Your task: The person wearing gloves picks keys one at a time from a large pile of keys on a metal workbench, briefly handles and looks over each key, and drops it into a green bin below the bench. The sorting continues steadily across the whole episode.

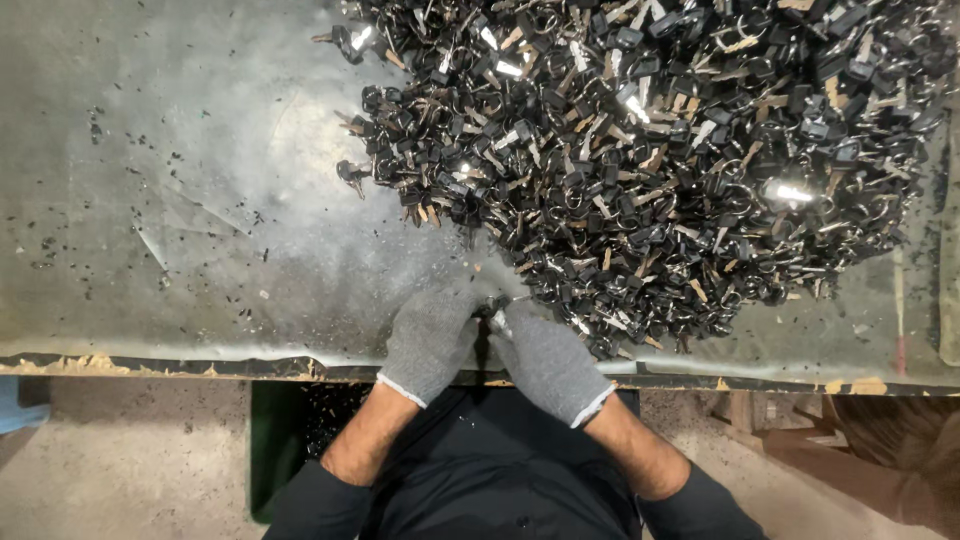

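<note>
My left hand (pixel 430 340) and right hand (pixel 548 360), both in grey knit gloves, meet at the near edge of the bench (pixel 200 200), fingers curled in a narrow grip around one small dark key piece (pixel 492 318) pinched between them; how tightly each grip closes on it I cannot tell. The big heap of black-headed keys (pixel 660 150) spreads from 12 to 2 o'clock of my hands, its nearest edge just beside my right fingertips.

Heap of keys (pixel 650 150) on table (pixel 150 200), right of centre
</note>
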Available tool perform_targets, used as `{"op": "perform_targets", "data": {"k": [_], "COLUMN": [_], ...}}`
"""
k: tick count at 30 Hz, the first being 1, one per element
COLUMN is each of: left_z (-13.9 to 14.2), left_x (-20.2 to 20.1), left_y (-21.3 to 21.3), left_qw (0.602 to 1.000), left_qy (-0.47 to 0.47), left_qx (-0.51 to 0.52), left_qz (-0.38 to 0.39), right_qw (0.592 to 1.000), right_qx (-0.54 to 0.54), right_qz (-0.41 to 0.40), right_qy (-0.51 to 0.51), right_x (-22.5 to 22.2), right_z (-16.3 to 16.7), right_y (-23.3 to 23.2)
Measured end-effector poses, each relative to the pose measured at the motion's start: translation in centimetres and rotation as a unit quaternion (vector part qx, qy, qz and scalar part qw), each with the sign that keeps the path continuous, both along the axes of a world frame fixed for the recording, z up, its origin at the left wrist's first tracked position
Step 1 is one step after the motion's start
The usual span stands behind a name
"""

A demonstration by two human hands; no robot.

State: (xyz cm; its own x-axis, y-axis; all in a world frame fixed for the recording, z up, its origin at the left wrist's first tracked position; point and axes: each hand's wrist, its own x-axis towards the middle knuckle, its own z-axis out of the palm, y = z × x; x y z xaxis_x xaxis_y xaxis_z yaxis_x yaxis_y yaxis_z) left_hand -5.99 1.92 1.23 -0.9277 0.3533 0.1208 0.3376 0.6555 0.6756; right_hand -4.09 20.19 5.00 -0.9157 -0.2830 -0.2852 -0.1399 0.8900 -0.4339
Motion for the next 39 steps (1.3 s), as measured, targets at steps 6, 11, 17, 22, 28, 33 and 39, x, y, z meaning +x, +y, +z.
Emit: {"op": "perform_targets", "data": {"k": [6, 11, 17, 22, 28, 33, 39], "left_z": [-1.9, -2.7, -1.2, 0.1, -0.1, -0.2, -0.8], "left_x": [0.1, 0.1, -0.1, -0.4, 0.0, 0.1, 0.2], "left_y": [-0.2, 0.2, 0.4, 0.1, 0.4, 0.5, 0.0], "left_qw": [0.998, 0.991, 0.991, 0.996, 0.989, 0.984, 0.983], "left_qy": [0.041, 0.084, 0.127, -0.011, 0.146, 0.176, 0.149], "left_qx": [0.008, -0.073, -0.001, 0.086, 0.03, -0.004, 0.104], "left_qz": [-0.041, -0.073, -0.039, 0.035, 0.013, -0.015, 0.024], "right_qw": [0.984, 0.977, 0.987, 0.991, 0.985, 0.986, 0.973], "right_qx": [0.145, 0.19, 0.148, -0.014, 0.144, 0.112, 0.206], "right_qz": [-0.058, 0.012, 0.019, -0.085, 0.02, 0.026, 0.087], "right_qy": [-0.085, 0.094, 0.067, -0.104, 0.095, 0.124, 0.052], "right_x": [0.7, 1.3, 0.4, -1.6, 0.4, 0.0, -0.2], "right_z": [1.1, 0.7, 0.3, 1.5, 0.1, 0.1, 1.2], "right_y": [-3.0, -3.2, -1.9, 0.2, -1.5, -1.6, -0.9]}}
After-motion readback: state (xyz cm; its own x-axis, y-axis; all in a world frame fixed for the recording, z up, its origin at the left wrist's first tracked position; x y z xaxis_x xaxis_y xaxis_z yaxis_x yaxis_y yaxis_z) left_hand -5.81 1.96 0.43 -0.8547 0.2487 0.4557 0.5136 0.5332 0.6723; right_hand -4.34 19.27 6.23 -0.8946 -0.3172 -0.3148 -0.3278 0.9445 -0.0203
